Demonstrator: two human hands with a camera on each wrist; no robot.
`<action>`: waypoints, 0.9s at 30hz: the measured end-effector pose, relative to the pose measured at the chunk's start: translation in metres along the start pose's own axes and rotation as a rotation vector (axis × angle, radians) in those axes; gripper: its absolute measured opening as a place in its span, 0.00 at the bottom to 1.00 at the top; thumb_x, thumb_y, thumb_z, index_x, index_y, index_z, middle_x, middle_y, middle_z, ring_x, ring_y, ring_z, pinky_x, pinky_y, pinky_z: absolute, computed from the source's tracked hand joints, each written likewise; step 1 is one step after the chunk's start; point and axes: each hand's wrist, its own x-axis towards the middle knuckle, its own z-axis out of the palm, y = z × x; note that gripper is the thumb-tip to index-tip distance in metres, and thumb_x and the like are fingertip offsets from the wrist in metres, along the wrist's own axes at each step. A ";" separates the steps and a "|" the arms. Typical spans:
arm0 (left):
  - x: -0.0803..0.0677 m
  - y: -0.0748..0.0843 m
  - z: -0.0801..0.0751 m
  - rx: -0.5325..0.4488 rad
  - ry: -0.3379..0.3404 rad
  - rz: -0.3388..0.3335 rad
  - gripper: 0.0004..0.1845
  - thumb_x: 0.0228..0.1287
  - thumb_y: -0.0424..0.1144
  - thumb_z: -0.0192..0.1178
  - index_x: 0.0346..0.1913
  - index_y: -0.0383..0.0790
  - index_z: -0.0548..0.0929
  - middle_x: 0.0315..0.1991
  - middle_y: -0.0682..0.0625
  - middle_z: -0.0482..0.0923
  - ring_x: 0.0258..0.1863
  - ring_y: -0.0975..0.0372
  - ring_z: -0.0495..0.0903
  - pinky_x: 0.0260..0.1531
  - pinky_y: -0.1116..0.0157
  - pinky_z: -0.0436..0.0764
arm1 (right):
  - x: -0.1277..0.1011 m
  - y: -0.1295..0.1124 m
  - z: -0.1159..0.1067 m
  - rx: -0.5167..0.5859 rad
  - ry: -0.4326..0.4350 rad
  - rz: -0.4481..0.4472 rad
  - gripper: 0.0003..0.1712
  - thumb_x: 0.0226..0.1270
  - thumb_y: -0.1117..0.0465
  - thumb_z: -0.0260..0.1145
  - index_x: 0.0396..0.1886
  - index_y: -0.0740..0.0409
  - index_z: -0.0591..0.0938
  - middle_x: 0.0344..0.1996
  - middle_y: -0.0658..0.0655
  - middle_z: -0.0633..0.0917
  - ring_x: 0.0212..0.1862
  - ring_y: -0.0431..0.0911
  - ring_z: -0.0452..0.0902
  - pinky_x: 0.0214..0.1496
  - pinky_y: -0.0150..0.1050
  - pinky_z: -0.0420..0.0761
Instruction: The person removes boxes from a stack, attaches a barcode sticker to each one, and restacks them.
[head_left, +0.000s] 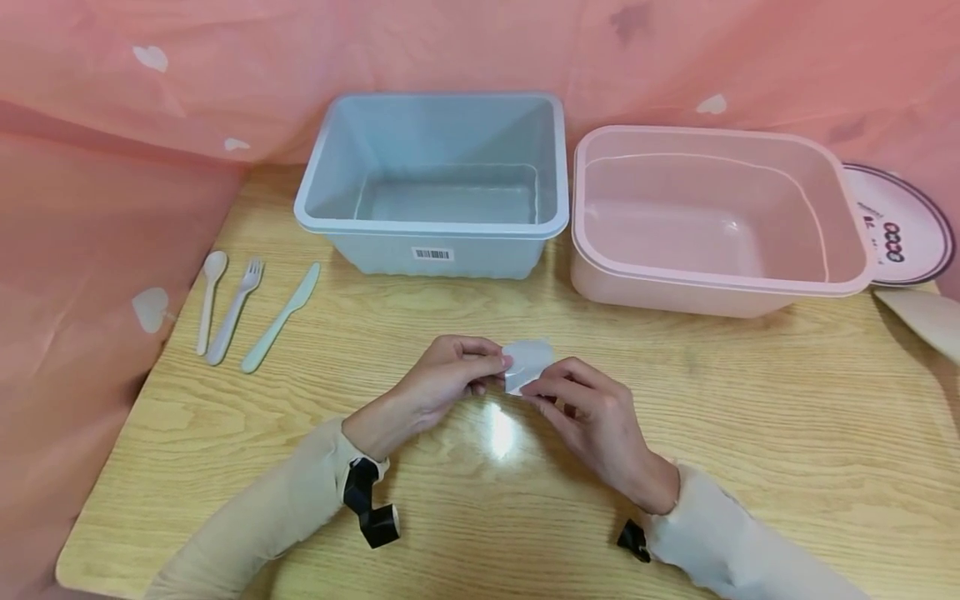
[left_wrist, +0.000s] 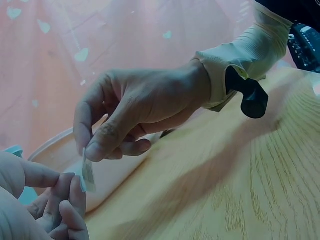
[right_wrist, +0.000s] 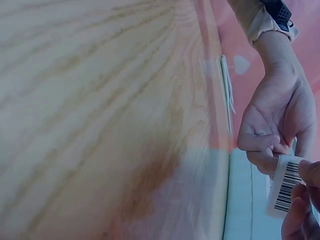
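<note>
The barcode sticker (head_left: 527,363) is hanging just above the surface (head_left: 750,433), between both hands — the left hand (head_left: 438,392) and right hand (head_left: 592,417) are each pinching an opposite edge, equally near.

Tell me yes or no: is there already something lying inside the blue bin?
No, the blue bin shows only its bare floor in the head view, while both hands pinch the barcode label above the table.

Both hands, left (head_left: 438,385) and right (head_left: 592,417), meet with fingertips pinched.
</note>
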 end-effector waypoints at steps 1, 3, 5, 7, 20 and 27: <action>-0.001 0.000 0.000 -0.001 0.001 -0.002 0.04 0.64 0.32 0.61 0.38 0.33 0.81 0.23 0.54 0.81 0.26 0.68 0.77 0.26 0.73 0.71 | -0.001 0.000 0.000 0.002 0.002 -0.003 0.10 0.48 0.73 0.75 0.29 0.57 0.88 0.29 0.51 0.83 0.23 0.36 0.71 0.23 0.24 0.72; -0.002 0.001 -0.001 -0.006 0.002 -0.004 0.04 0.65 0.32 0.60 0.38 0.34 0.81 0.23 0.55 0.81 0.25 0.68 0.78 0.25 0.74 0.71 | -0.003 -0.001 0.000 0.009 0.003 -0.005 0.12 0.45 0.75 0.76 0.29 0.57 0.88 0.30 0.51 0.83 0.23 0.36 0.71 0.23 0.23 0.71; -0.003 0.001 -0.001 -0.014 0.005 -0.005 0.03 0.65 0.32 0.60 0.38 0.34 0.81 0.23 0.55 0.81 0.25 0.68 0.78 0.25 0.73 0.71 | -0.005 -0.002 0.000 0.018 0.003 -0.003 0.16 0.42 0.78 0.76 0.30 0.57 0.88 0.30 0.52 0.83 0.23 0.36 0.70 0.23 0.23 0.71; -0.002 0.000 -0.002 -0.020 0.010 -0.010 0.03 0.65 0.32 0.60 0.38 0.34 0.81 0.24 0.55 0.81 0.25 0.68 0.77 0.25 0.74 0.70 | -0.008 -0.003 0.000 0.029 -0.001 0.009 0.14 0.44 0.76 0.76 0.30 0.56 0.88 0.30 0.52 0.83 0.23 0.35 0.70 0.23 0.23 0.71; 0.000 -0.003 -0.005 -0.058 0.035 -0.033 0.04 0.65 0.31 0.59 0.41 0.35 0.79 0.34 0.52 0.78 0.28 0.66 0.75 0.26 0.73 0.70 | -0.027 -0.007 -0.006 0.072 -0.025 0.075 0.17 0.68 0.51 0.60 0.28 0.56 0.87 0.29 0.50 0.83 0.23 0.33 0.70 0.22 0.23 0.72; 0.001 -0.005 -0.009 -0.062 0.051 -0.037 0.06 0.66 0.32 0.58 0.43 0.34 0.78 0.33 0.52 0.78 0.28 0.66 0.76 0.26 0.73 0.70 | -0.034 -0.008 -0.006 0.106 0.018 0.037 0.15 0.69 0.53 0.61 0.29 0.57 0.87 0.28 0.52 0.83 0.23 0.35 0.71 0.22 0.22 0.71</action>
